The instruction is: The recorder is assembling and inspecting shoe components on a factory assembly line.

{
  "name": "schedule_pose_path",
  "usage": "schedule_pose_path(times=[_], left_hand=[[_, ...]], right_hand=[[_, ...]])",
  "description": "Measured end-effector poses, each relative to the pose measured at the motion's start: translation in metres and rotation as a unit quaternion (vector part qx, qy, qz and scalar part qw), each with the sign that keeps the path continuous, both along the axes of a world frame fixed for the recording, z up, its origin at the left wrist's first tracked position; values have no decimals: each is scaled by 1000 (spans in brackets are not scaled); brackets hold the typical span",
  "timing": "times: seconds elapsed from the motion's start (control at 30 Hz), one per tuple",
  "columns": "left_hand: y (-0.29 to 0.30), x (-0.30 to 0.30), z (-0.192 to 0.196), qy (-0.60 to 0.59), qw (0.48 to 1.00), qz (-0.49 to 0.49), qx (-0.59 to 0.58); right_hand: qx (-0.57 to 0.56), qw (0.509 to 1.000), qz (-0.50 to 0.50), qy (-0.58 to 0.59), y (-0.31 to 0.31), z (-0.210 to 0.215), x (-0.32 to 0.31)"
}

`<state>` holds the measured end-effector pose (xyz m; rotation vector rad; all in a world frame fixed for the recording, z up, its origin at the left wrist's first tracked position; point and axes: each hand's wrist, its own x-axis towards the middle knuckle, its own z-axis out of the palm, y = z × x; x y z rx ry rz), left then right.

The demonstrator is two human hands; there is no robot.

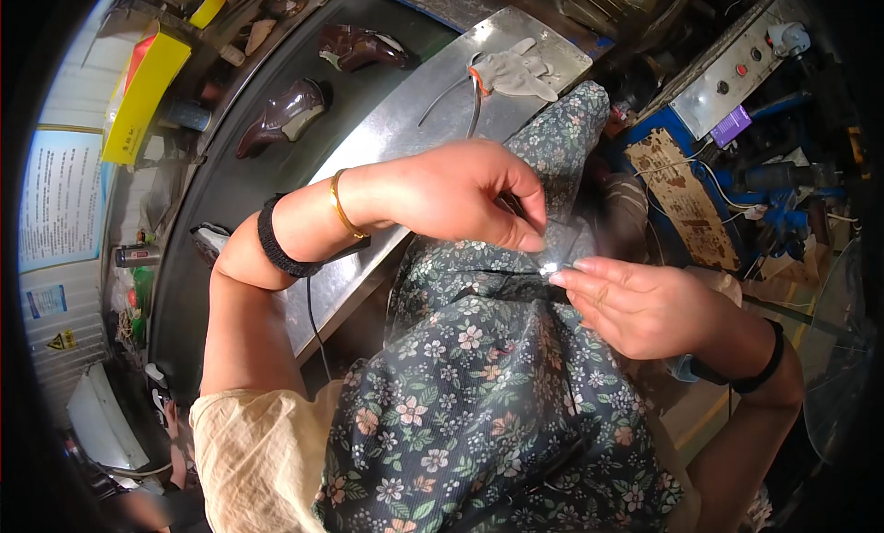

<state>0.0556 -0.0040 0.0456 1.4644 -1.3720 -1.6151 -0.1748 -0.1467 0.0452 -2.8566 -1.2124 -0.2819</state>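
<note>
Silvery bit (551, 268) at three o'clock sat pinched in the right hand (640, 303), likely for control; the left hand's (465, 197) hold was unclear.

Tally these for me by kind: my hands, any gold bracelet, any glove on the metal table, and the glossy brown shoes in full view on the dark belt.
Hands: 2 (left hand, right hand)
Gold bracelet: 1
Gray glove: 1
Glossy brown shoes: 2 (nearer shoe, farther shoe)
Total: 6
</note>
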Motion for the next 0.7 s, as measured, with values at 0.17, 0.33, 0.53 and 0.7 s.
schedule_pose_path(times=[0.17,0.33,0.53,0.7], left_hand=[[0,1,-17,69,997,29,19],[9,9,-25,261,931,255,-3],[32,-39,-30,347,876,333,-45],[35,-70,-29,402,845,349,-53]], right_hand=[[-1,1000,-8,0,1,-2,-3],[45,997,-50,-26,1,-3,-5],[90,986,-138,-33,5,2,-8],[78,987,-136,-36,11,2,-4]])
